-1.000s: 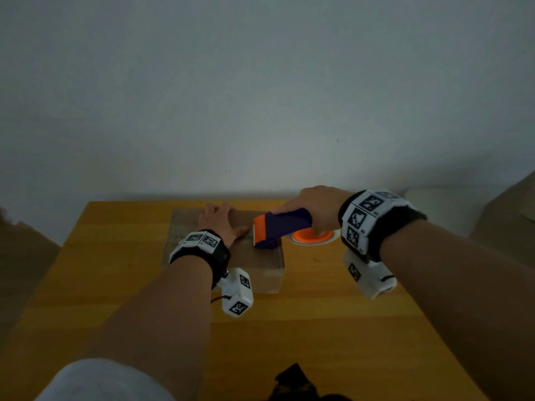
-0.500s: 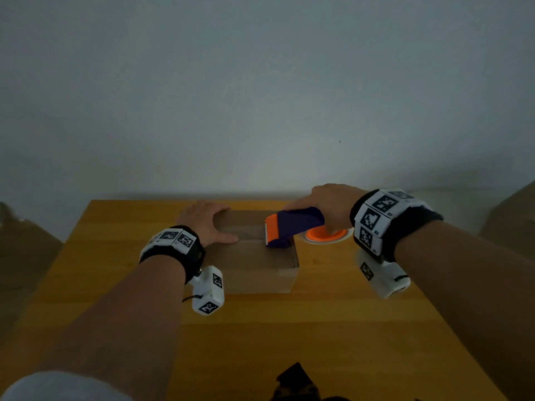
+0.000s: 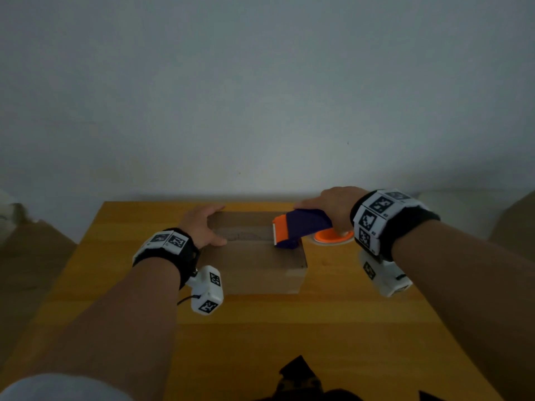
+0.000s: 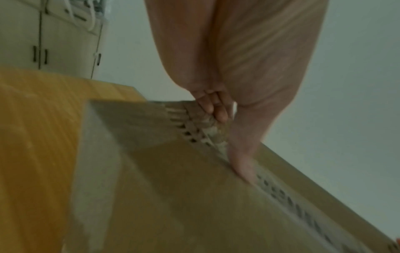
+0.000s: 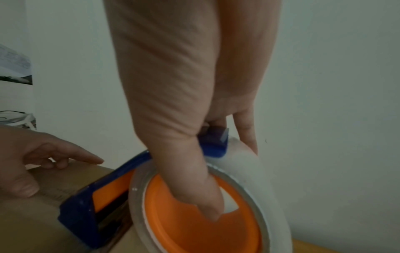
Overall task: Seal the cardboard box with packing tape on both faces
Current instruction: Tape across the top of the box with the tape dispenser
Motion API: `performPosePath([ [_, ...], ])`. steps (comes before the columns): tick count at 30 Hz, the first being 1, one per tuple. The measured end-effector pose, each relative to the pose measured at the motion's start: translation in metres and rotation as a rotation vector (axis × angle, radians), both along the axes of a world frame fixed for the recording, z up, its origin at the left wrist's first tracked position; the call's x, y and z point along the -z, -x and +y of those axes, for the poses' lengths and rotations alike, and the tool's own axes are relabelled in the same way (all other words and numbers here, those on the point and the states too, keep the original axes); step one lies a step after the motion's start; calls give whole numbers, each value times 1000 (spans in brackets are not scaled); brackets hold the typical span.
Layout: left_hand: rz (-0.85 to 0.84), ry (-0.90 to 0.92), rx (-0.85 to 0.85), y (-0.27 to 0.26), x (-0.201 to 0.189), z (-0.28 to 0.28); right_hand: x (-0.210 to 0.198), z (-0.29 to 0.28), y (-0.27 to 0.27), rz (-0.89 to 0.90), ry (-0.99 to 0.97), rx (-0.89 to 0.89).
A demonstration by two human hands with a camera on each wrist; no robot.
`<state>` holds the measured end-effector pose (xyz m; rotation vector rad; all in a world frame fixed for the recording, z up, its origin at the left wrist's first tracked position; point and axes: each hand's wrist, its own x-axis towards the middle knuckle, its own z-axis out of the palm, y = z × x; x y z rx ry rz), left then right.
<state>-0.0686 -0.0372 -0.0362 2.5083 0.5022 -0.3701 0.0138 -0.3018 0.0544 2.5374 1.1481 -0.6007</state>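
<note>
Gripping tape dispenser, right hand curls round handle, thumb inside orange roll core; dispenser nose down on cardboard box top, right end of seam. Left hand spread, fingers pressing box's left edge. Box sits on wooden surface, far centre.

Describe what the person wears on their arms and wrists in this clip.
Both forearms are bare. Each wrist carries a black band faced with white panels bearing black square markers: left wristband, right wristband. A white marker-tagged camera block hangs under each, the left camera block with a thin black cable.
</note>
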Motion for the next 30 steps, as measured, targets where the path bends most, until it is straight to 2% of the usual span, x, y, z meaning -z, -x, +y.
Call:
performPosePath([
  [8,42,-196,100,6,10,-9,0,3,-7,36,-91,6],
  [12,-15,-194,77,13,11,-13,-19,7,-10,64,-168,18],
  [20,-56,-167,60,19,13,-13,-49,8,-7,8,-272,19],
  [25,-64,-169,61,20,17,-11,-48,-1,-4,45,-249,63],
  [30,-67,-168,60,19,17,-10,-46,-12,-1,86,-318,111],
])
